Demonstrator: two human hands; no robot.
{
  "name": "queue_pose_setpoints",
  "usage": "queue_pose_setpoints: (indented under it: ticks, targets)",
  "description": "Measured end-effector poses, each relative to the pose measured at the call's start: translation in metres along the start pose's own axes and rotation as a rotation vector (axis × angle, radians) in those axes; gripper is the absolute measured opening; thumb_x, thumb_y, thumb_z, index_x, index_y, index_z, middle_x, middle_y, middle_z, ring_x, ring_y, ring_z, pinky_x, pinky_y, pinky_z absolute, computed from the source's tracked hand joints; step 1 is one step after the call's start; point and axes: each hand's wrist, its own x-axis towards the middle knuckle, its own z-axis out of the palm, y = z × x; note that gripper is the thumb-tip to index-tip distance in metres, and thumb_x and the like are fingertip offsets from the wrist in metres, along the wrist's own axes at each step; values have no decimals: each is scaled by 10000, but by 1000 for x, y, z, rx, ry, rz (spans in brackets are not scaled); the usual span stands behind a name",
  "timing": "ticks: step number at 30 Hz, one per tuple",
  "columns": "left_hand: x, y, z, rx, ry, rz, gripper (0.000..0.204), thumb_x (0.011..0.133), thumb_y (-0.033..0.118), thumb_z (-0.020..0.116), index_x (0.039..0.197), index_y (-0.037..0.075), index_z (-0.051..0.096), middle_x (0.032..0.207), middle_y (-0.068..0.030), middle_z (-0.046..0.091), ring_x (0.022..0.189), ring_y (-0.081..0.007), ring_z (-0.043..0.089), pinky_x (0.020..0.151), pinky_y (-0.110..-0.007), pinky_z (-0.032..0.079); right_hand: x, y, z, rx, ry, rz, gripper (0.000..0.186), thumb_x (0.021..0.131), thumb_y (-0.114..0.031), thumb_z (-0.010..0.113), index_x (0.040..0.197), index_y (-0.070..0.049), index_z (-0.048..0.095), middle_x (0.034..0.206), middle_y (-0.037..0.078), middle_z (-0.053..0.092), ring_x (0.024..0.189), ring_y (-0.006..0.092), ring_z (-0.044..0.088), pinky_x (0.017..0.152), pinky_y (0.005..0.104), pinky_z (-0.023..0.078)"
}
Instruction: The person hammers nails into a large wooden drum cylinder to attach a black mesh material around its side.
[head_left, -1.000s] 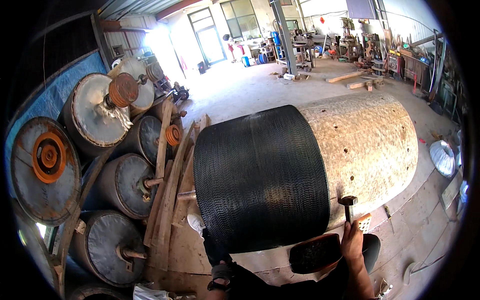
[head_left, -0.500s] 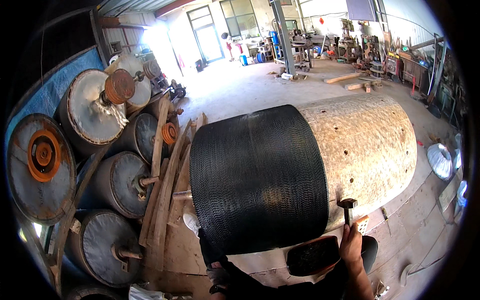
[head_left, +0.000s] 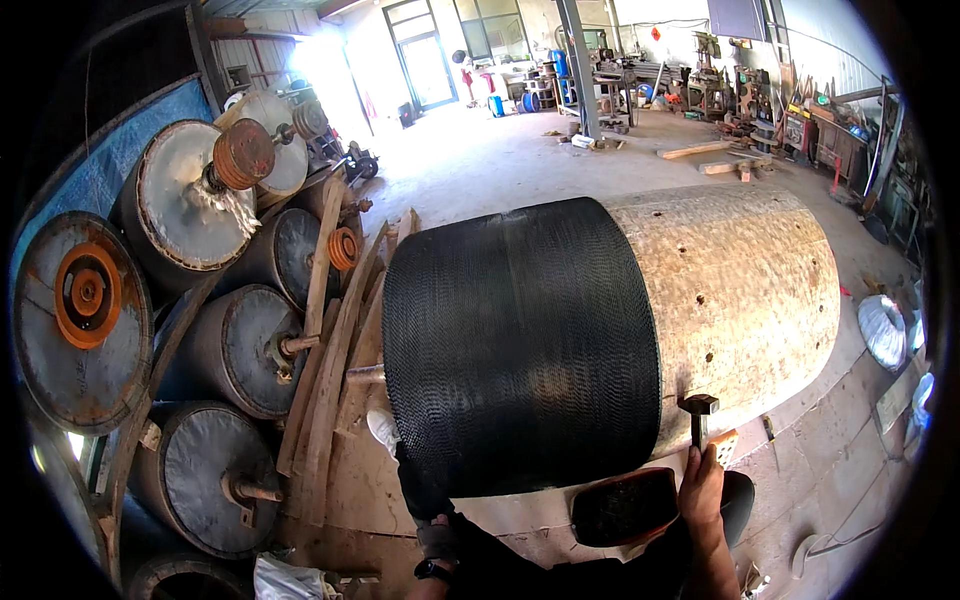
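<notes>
A large drum lies on its side in front of me. Its left part is wrapped in a black, finely ridged covering (head_left: pixel 520 340). On the right its bare, mottled tan surface (head_left: pixel 740 280) shows several small holes. My right hand (head_left: pixel 703 485) is closed round the handle of a hammer (head_left: pixel 699 407), whose metal head is up by the drum's near side, close to the covering's edge. Low on the left, my left hand (head_left: pixel 437 540) is by the drum's lower left end, next to my dark-clothed leg; its fingers cannot be made out. A watch is on that wrist.
A dark-bottomed tray (head_left: pixel 625 507) sits below the drum, left of my right hand. Metal rollers (head_left: pixel 215 480) with shafts are stacked at left, beside long wooden planks (head_left: pixel 335 400). White bundles (head_left: pixel 882 332) lie at right. Machines and a steel post (head_left: pixel 578 70) stand behind.
The whole view has shifted slightly, with the background moving a little to the right. The right hand keeps its hold on the hammer in nearly the same place.
</notes>
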Motion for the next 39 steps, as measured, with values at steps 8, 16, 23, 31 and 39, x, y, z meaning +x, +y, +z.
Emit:
queue_pose_setpoints:
  ticks: [8, 16, 23, 31, 39]
  targets:
    - [1, 36, -69, 58, -355, 17, 277, 854, 283, 690, 1020, 69, 636, 1026, -220, 689, 988, -407, 653, 817, -478, 528, 2, 3, -8, 7, -70, 100, 183, 1028, -122, 523, 954, 43, 492, 797, 362, 566, 792, 579, 564, 652, 582, 426]
    - [-7, -1, 6, -55, 224, 102, 255, 971, 263, 519, 1067, 56, 632, 1079, -216, 660, 1001, -414, 627, 866, -507, 502, 5, -7, -7, 20, -73, 49, 223, 1032, -158, 529, 953, 47, 489, 792, 357, 573, 791, 578, 567, 640, 592, 424]
    - [-16, 29, -23, 125, -123, 48, 360, 1021, 243, 434, 1298, 70, 585, 1242, -191, 661, 1220, -326, 597, 963, -488, 440, 3, -5, -10, -2, -48, 31, 228, 1038, -176, 530, 929, 19, 480, 717, 328, 584, 712, 558, 579, 573, 580, 421]
    - [-11, 57, -73, 330, -155, 219, 178, 918, 197, 592, 1061, 94, 615, 1029, -192, 713, 924, -348, 675, 798, -442, 533, 4, -9, -14, -4, -47, 17, 234, 1041, -172, 526, 922, 22, 470, 717, 337, 582, 717, 563, 583, 551, 571, 420]
    - [10, 46, -84, 221, -400, 259, 283, 892, 196, 635, 1114, 24, 597, 967, -210, 726, 932, -398, 704, 763, -496, 563, 0, -2, -12, 17, -33, 20, 238, 1044, -171, 518, 924, 32, 489, 748, 337, 574, 741, 565, 572, 578, 572, 416]
